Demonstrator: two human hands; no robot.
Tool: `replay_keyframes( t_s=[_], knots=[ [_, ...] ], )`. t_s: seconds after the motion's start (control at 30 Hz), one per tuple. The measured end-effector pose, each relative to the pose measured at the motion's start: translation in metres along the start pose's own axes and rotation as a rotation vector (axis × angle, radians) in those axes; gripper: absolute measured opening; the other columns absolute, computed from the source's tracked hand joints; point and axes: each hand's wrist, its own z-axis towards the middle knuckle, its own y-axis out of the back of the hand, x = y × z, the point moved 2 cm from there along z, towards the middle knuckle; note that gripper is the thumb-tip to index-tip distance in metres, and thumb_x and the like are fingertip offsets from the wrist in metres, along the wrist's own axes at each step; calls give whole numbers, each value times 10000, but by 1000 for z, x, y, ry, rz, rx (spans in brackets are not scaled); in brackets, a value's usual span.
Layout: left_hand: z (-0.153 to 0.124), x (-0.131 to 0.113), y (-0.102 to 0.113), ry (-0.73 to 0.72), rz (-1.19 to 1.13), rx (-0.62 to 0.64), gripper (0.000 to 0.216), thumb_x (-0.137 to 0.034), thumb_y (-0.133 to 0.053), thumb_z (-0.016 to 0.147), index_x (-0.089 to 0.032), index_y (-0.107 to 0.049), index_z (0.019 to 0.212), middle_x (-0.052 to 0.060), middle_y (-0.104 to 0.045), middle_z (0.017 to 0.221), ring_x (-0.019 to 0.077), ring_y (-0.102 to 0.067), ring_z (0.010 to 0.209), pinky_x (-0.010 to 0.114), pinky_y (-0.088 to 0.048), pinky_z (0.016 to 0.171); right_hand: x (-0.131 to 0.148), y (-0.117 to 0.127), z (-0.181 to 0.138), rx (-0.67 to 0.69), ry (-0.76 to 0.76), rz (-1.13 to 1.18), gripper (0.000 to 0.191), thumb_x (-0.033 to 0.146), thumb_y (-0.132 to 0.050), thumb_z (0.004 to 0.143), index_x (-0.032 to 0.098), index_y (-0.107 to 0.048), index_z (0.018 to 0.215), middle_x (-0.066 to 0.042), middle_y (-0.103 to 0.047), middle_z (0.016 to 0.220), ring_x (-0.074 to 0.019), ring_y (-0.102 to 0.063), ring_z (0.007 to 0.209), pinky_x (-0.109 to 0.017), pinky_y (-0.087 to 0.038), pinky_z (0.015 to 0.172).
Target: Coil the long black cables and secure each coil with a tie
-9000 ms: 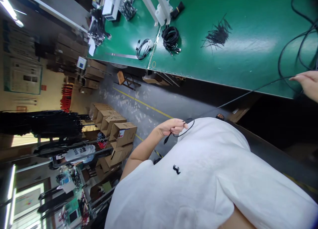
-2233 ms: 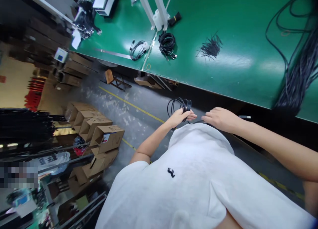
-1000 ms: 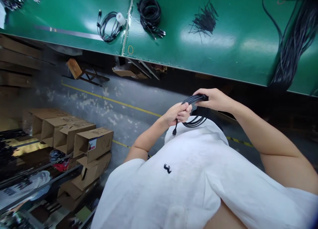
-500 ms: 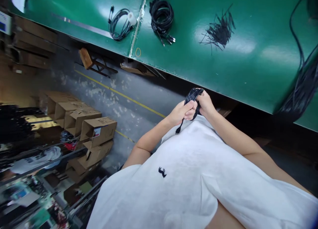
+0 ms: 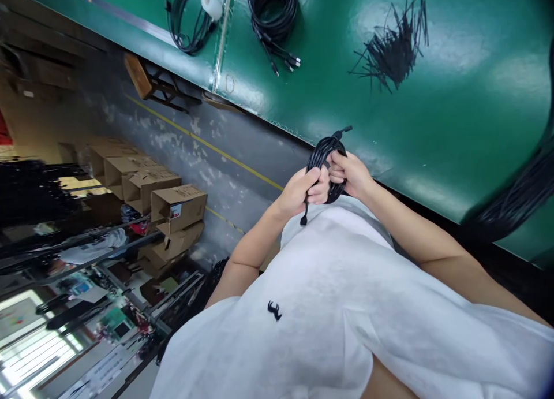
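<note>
A coiled black cable [image 5: 321,152] is held in front of my body, close to the table's front edge. My left hand [image 5: 304,190] is closed around the left side of the coil, and one plug end [image 5: 303,220] dangles below it. My right hand [image 5: 348,172] grips the right side of the loop, its fingers curled through the middle. Another connector [image 5: 344,131] sticks out from the top of the coil toward the table. The parts of the cable inside both fists are hidden.
On the green table [image 5: 329,58] lie a coiled cable bundle [image 5: 274,12], another coil [image 5: 184,23] with a white roll [image 5: 212,4], and a pile of black ties [image 5: 393,52]. Many black cables [image 5: 511,202] hang over the right edge. Cardboard boxes [image 5: 179,205] and a wooden stool [image 5: 138,78] stand left.
The coil has turned in my hands, and a connector now shows at its top. My right hand's fingers have curled into the loop. The view has shifted closer to the table.
</note>
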Motion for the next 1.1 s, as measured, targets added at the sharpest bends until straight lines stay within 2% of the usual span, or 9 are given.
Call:
replay_keyframes(
  t_s=[0.1, 0.3, 0.4, 0.53, 0.67, 0.8, 0.87, 0.97, 1.1],
  knots=[
    [2, -3, -1, -56, 38, -46, 433, -507, -682, 847, -172, -455, 693, -115, -236, 488, 16, -195, 376, 151, -222, 394, 17, 32, 11, 72, -27, -269, 450, 553, -778, 728, 182, -589, 899, 38, -532, 689, -81, -523, 615, -218, -477, 613],
    [2, -4, 10, -120, 141, -298, 449, -548, -720, 780, -172, -488, 705, -107, -285, 484, 21, -243, 401, 159, -237, 415, 112, 160, 64, -734, 197, -1095, 147, 210, -563, 912, 80, -593, 972, -112, -634, 995, -101, -515, 878, -279, -383, 851],
    [2, -1, 9, -117, 141, -386, 445, -560, -713, 781, -171, -503, 725, -100, -327, 475, 29, -281, 399, 168, -245, 419, 138, 181, 99, -737, 268, -1510, 342, 312, -559, 909, 10, -594, 1067, -160, -620, 1112, -114, -519, 994, -308, -335, 866],
    [5, 4, 2, -108, 153, -393, 442, -565, -702, 789, -166, -519, 741, -97, -345, 474, 32, -289, 402, 174, -255, 427, 138, 169, 127, -526, 190, -1733, 417, 365, -493, 925, -14, -617, 1047, -174, -603, 1188, -132, -550, 1042, -335, -310, 785],
    [11, 6, 2, -109, 168, -364, 459, -583, -694, 797, -162, -515, 751, -102, -311, 507, 27, -268, 433, 168, -261, 447, 143, 162, 120, -581, 132, -1751, 368, 317, -504, 933, 1, -656, 1045, -194, -611, 1188, -147, -559, 1047, -349, -308, 783],
    [20, 4, 4, -140, 202, -277, 471, -594, -681, 810, -164, -495, 757, -103, -283, 541, 26, -248, 460, 167, -257, 463, 154, 158, 66, -698, 157, -1702, 260, 233, -585, 906, 34, -682, 1042, -234, -635, 1142, -168, -569, 987, -359, -335, 794],
    [24, 1, 2, -138, 241, -210, 475, -599, -670, 816, -165, -487, 755, -95, -296, 556, 29, -260, 473, 172, -259, 470, 143, 146, 24, -631, 161, -1518, 177, 193, -616, 874, 76, -694, 981, -164, -681, 955, -148, -577, 842, -343, -366, 769],
    [30, -2, -5, -122, 319, -90, 499, -631, -657, 807, -167, -484, 746, -89, -303, 564, 37, -264, 485, 185, -256, 474, 96, 106, -34, -281, 18, -1019, 170, 270, -690, 799, 151, -704, 919, -48, -657, 768, -107, -510, 617, -298, -401, 650],
    [34, 4, -15, -42, 437, 153, 529, -680, -597, 818, -165, -498, 753, -80, -326, 563, 49, -280, 489, 209, -260, 485, 33, 42, -59, -104, -70, -487, 310, 440, -750, 682, 184, -684, 844, 23, -583, 645, -75, -389, 517, -245, -317, 517]
  ],
)
